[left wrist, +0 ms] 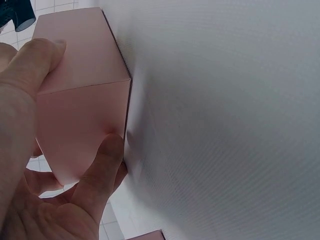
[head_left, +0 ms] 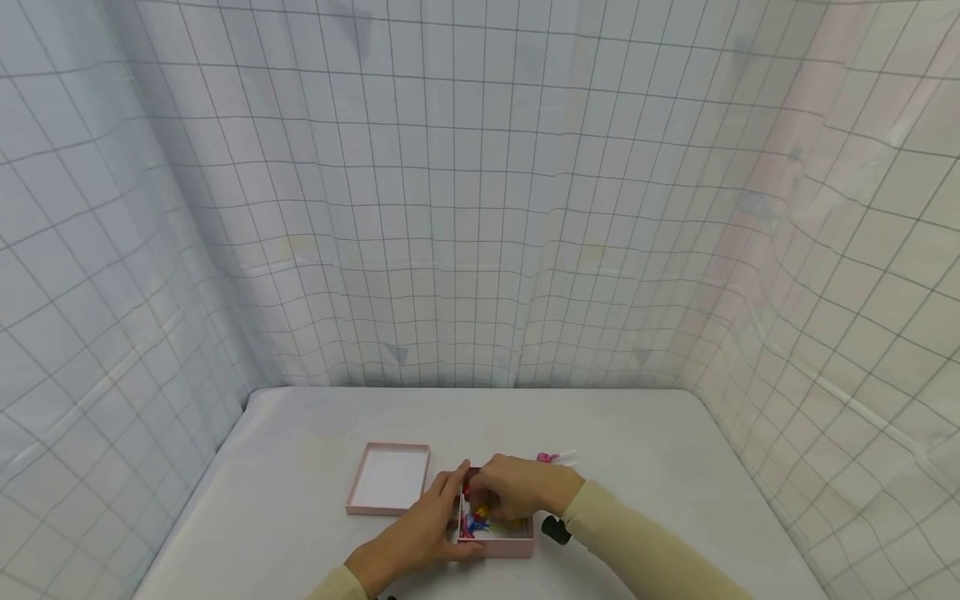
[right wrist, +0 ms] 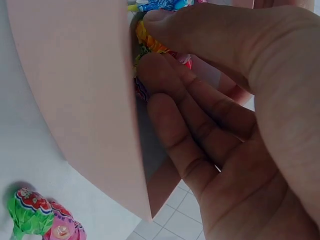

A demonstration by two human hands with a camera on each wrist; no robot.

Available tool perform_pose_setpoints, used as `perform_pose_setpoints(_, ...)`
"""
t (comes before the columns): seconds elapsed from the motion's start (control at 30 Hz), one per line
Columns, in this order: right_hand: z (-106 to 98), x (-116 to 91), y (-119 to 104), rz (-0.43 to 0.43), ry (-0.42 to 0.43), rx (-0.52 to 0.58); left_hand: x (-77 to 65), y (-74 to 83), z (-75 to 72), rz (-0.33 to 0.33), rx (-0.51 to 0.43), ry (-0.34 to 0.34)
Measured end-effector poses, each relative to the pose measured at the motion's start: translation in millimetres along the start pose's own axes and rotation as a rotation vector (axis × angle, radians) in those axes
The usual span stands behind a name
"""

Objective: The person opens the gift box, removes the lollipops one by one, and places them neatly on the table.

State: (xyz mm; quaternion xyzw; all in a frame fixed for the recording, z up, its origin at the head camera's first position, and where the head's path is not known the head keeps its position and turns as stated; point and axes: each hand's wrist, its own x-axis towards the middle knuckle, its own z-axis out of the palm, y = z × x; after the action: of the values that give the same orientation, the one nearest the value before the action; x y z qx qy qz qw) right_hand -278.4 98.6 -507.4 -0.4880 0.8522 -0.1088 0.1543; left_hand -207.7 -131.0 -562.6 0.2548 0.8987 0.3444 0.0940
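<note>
A shallow pink box (head_left: 506, 548) stands on the table with several wrapped lollipops inside. My left hand (head_left: 431, 521) grips its left side, the thumb along the front wall and the fingers at the far left corner; the left wrist view shows fingertips (left wrist: 111, 147) pressed against the pink cardboard. My right hand (head_left: 517, 483) reaches down into the box. Between its thumb and fingers it pinches a yellow-wrapped lollipop (right wrist: 146, 37), partly hidden by the hand. A blue-wrapped lollipop (right wrist: 162, 5) lies just beyond the thumb.
Left of the box lies its pink-rimmed lid (head_left: 390, 479), white inside facing up. Behind and right of the box are a pink lollipop (head_left: 546, 457) and a green one (right wrist: 30, 215), outside it. A small dark object (head_left: 556, 530) shows by the right wrist. Grid-patterned curtains (head_left: 480, 208) surround the table.
</note>
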Motion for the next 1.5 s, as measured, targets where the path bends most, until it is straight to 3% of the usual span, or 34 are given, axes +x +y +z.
perform_pose_setpoints(0.63, 13, -1, -1, 0.06, -0.04, -0.048, -2.2, -3.5, 7.2, 0.018, 0.02, 0.007)
perform_pose_setpoints(0.97, 10, -3, -2, 0.044, -0.039, -0.052, -2.9, -2.6, 6.4, 0.019, 0.012, 0.01)
perform_pose_setpoints(1.5, 2, -6, -2, 0.012, 0.04, 0.036, -1.1, -3.6, 4.8, 0.024, -0.001, 0.018)
